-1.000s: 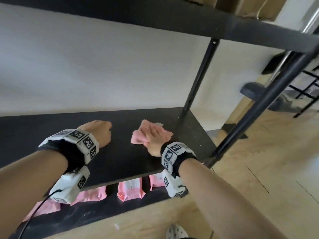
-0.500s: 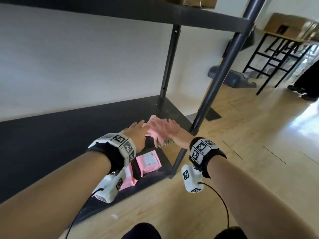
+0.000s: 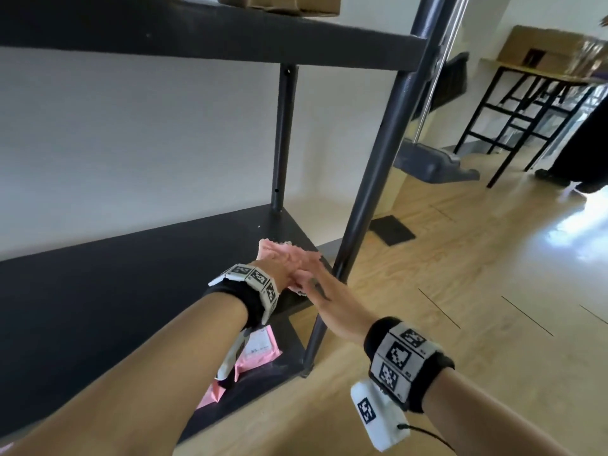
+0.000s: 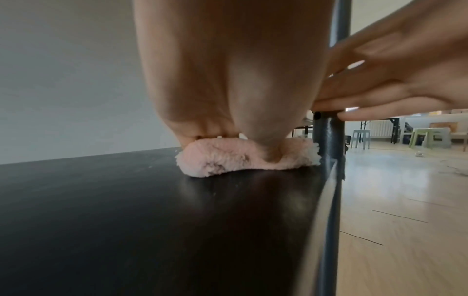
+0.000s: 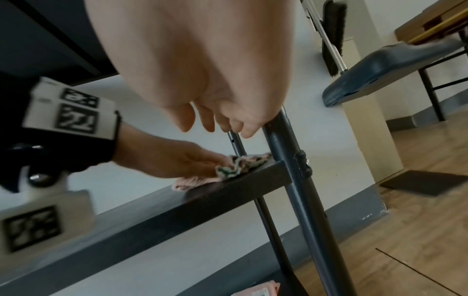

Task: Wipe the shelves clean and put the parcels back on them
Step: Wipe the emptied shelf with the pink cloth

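Pressing fluffy pink cloth (image 4: 243,158) flat-fingered onto black metal shelf (image 3: 138,291), left hand (image 3: 279,268); right hand (image 3: 329,301) loose-fingered, empty; pink parcels (image 3: 260,350) below, head view only.

dark shelf (image 3: 131,291) open leftward, front post (image 3: 378,166) blocking its right corner

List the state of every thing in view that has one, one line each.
Fluffy pink cloth: bunched flat on the shelf's right end.
Left hand: pressing the cloth down.
Right hand: fingers straight, holding nothing.
Black middle shelf: bare of parcels.
Pink parcels: lying on the bottom shelf.
Brown cardboard box: sitting on the top shelf.
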`<state>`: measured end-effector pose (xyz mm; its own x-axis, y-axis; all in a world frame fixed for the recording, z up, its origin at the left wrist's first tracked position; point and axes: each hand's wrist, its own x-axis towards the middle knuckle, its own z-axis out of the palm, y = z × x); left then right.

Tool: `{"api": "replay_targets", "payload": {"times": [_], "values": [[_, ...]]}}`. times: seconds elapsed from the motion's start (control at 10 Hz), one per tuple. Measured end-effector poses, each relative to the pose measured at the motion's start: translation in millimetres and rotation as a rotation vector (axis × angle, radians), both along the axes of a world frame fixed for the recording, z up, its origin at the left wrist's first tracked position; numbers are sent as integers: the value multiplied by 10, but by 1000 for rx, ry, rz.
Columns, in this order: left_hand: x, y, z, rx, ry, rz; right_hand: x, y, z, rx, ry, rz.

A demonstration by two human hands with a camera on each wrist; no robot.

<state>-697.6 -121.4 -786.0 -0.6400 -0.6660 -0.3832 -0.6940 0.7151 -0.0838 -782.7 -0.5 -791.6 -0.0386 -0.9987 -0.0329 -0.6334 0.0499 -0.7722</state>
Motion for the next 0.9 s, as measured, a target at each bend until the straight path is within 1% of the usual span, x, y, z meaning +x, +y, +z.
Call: {"api": "replay_targets", "payload": {"times": [0.1, 0.2, 0.3, 0.4, 0.5, 0.6, 0.7, 0.8, 0.9], "values": [[-60, -159, -53, 36, -6, -148, -96, -14, -167, 0, 5, -33], [38, -471, -174, -1, 226, -184, -58, 1, -176, 49, 67, -49], [202, -667, -208, 40, 292, -7, 22, -4, -150, 81, 132, -5], [399, -515, -214, 140, 388, 87, 60, -64, -149, 109, 163, 8], [480, -135, -140, 170, 354, 57, 35, -124, -169, 104, 211, -16], [395, 59, -114, 123, 294, -8, 24, -76, -163, 81, 282, -28], [123, 59, -74, 127, 227, 10, 3, 51, -198, 18, 390, -19], [-174, -53, -185, 104, 164, -12, -94, 204, -230, -45, 405, -54], [-413, -355, -491, 43, 299, -70, -192, 368, -175, 18, 430, -159]]}}
